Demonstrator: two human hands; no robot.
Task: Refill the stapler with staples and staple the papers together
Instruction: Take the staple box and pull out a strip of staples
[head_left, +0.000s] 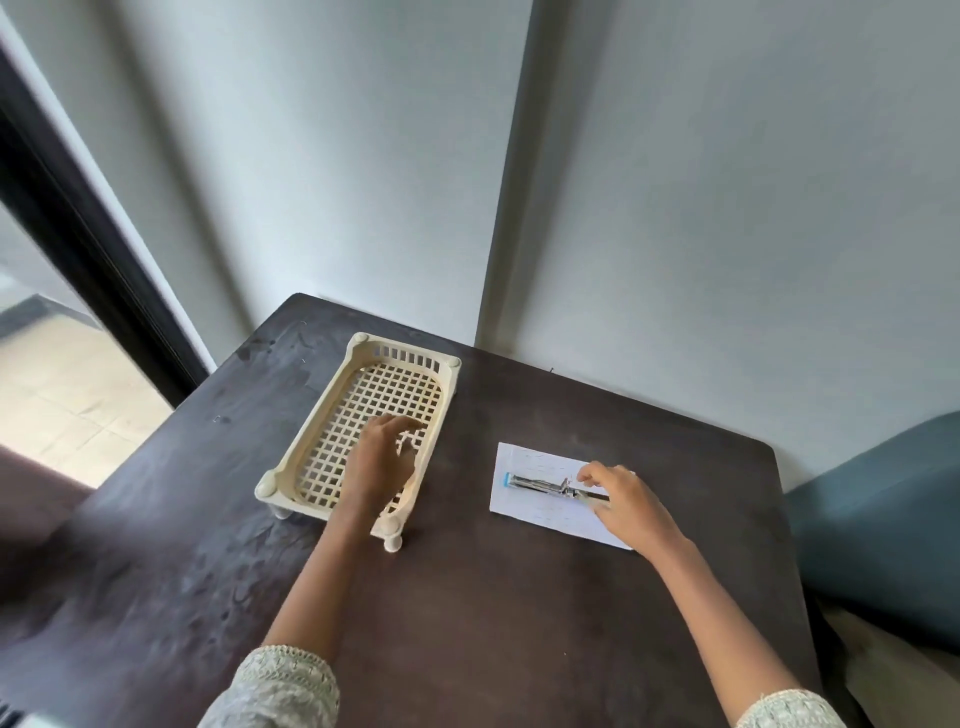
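Lying opened flat on the papers (550, 496) at the right of the dark bench (467, 597): stapler (545, 484). Resting on its rear end, fingers loosely curled: right hand (631, 506). Reaching into the cream lattice tray (363, 431), seemingly pinching a small strip of staples (405, 443): left hand (382, 462)

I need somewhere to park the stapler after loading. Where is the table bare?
Bare: the table near edge between the forearms, and the strip between basket and papers. Crowded: the papers, under the stapler and right hand.
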